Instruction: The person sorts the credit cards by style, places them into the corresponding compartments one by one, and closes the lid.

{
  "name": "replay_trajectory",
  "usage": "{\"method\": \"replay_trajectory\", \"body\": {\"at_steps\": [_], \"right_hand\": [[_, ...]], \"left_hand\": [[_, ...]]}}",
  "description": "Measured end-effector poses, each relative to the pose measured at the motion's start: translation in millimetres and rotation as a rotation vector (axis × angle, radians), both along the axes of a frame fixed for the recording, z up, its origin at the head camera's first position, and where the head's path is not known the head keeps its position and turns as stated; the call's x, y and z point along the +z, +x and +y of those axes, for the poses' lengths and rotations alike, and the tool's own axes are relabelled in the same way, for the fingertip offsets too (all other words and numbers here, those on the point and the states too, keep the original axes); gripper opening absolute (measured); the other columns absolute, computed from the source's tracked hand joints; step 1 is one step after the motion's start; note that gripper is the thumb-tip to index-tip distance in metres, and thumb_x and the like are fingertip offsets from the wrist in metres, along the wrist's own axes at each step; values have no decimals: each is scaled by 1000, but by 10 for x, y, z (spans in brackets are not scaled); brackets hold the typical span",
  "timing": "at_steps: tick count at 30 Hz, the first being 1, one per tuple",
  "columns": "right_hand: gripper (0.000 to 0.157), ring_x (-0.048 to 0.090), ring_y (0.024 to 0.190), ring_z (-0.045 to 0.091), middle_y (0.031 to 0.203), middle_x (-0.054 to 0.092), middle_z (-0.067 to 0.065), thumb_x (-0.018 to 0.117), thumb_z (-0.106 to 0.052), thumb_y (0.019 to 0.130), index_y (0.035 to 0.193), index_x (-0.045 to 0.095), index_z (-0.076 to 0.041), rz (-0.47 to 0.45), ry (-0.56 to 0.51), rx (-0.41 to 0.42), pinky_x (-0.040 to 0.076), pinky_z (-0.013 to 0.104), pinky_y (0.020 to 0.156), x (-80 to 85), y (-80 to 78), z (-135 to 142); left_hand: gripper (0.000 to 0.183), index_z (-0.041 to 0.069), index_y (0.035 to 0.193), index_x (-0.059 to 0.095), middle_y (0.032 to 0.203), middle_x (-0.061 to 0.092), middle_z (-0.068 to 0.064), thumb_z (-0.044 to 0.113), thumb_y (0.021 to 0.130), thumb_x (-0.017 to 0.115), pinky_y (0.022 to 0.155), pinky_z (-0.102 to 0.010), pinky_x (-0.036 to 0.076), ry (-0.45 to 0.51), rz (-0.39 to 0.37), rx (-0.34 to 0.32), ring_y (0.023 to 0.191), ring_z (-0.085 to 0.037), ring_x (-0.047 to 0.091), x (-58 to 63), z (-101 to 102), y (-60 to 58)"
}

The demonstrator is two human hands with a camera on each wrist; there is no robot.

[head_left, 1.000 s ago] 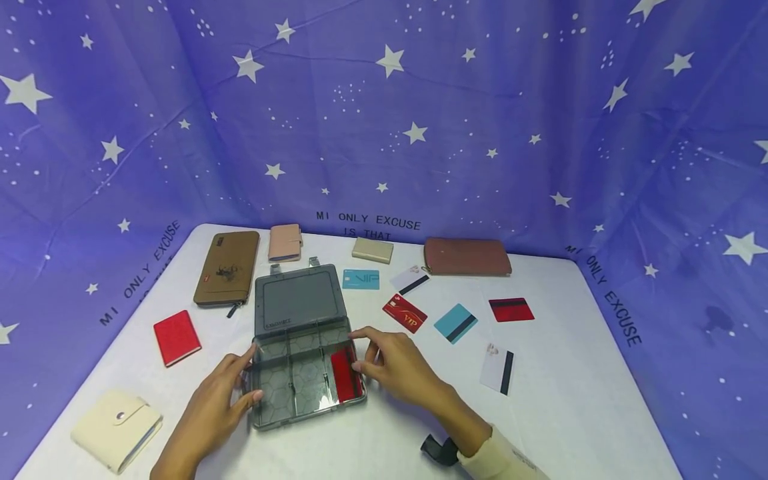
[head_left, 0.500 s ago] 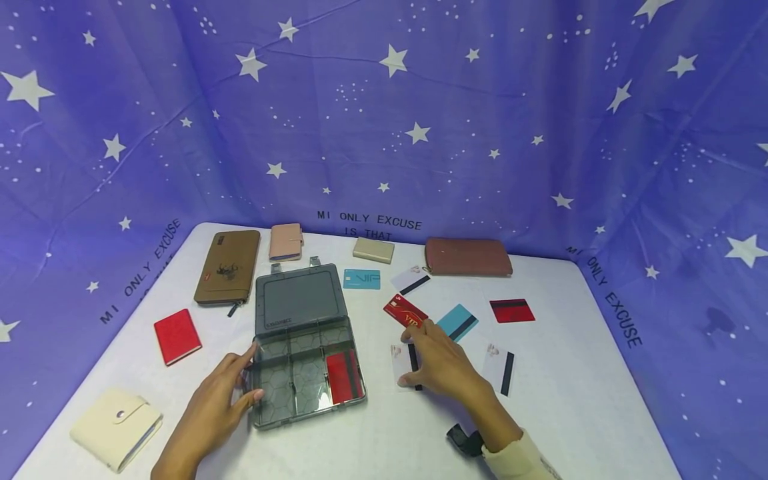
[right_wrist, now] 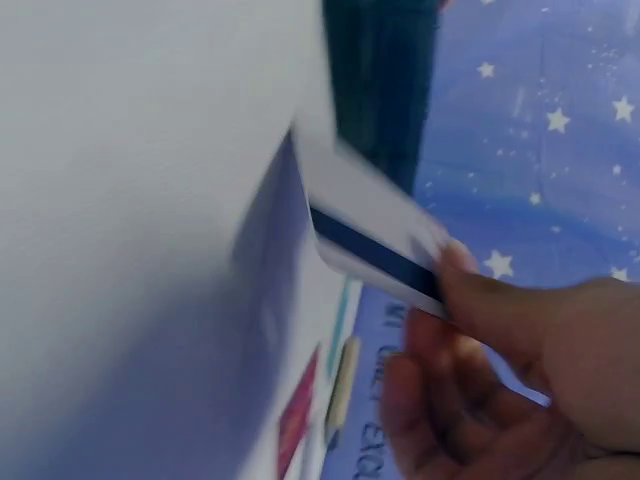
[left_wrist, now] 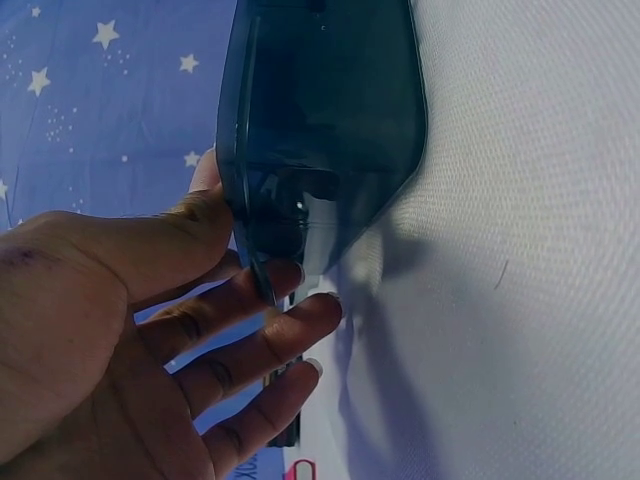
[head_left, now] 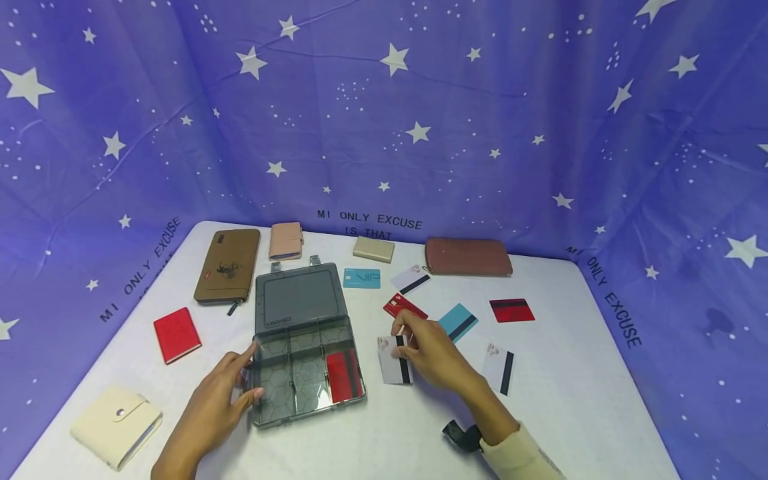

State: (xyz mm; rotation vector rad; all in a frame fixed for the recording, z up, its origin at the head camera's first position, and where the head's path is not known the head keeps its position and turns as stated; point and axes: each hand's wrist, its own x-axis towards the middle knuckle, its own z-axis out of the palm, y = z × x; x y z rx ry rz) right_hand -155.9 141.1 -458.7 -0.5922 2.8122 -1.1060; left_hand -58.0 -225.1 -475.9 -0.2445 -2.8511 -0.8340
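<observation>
In the head view my right hand (head_left: 435, 350) pinches a white card (head_left: 391, 370) with a black stripe. The right wrist view shows thumb and fingers at one end of this tilted card (right_wrist: 365, 225), its far edge low over the table. My left hand (head_left: 207, 413) holds the left side of a grey see-through compartment box (head_left: 312, 420), its lid laid back. In the left wrist view the thumb lies over the box's rim (left_wrist: 240, 120), with fingers along the wall. A red card (head_left: 342, 380) lies in the front right compartment.
Blue card (head_left: 362, 279), red VIP card (head_left: 403, 305), striped blue card (head_left: 459, 321), striped red card (head_left: 512, 310) and white card (head_left: 497, 373) lie around. Brown wallet (head_left: 228, 267), reddish-brown wallet (head_left: 468, 257), red booklet (head_left: 177, 335) and cream card holder (head_left: 117, 427) sit near the edges.
My right hand has left the box's right side, reached right to the white card and lifted one end, bringing it slightly back leftward. My left hand stays at the box.
</observation>
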Motion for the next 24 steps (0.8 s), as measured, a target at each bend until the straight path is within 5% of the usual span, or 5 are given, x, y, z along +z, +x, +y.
{"method": "replay_trajectory", "body": {"at_steps": [5, 11, 16, 24], "right_hand": [[23, 53, 63, 11, 78, 56, -7, 82, -15, 81, 99, 68, -22, 102, -183, -36, 44, 23, 57, 157, -34, -231], [15, 59, 61, 13, 79, 65, -5, 76, -16, 87, 100, 72, -23, -47, -334, 45, 51, 25, 55, 252, 18, -643], [14, 67, 65, 18, 82, 70, -3, 71, -15, 92, 106, 72, -18, -171, -289, 171, 55, 25, 59, 164, 76, -958], [27, 59, 67, 4, 88, 73, -10, 76, -23, 89, 114, 71, -16, -9, -72, 187, 48, 20, 63, 41, -14, -973]], "left_hand": [[76, 8, 147, 49, 112, 61, -2, 14, 79, 83, 75, -35, 47, -3, -19, 7, 83, -8, 59, 2, 1, 1], [77, 7, 147, 48, 111, 62, -2, 13, 79, 83, 75, -35, 47, -2, -13, 8, 83, -7, 59, 5, -7, 3], [77, 8, 148, 47, 112, 62, -2, 13, 79, 83, 75, -35, 47, 3, -25, 7, 83, -7, 59, 7, -14, -3], [78, 7, 148, 46, 116, 62, -4, 14, 80, 82, 76, -36, 48, 7, -34, -1, 85, -10, 62, 18, -17, -8]]}}
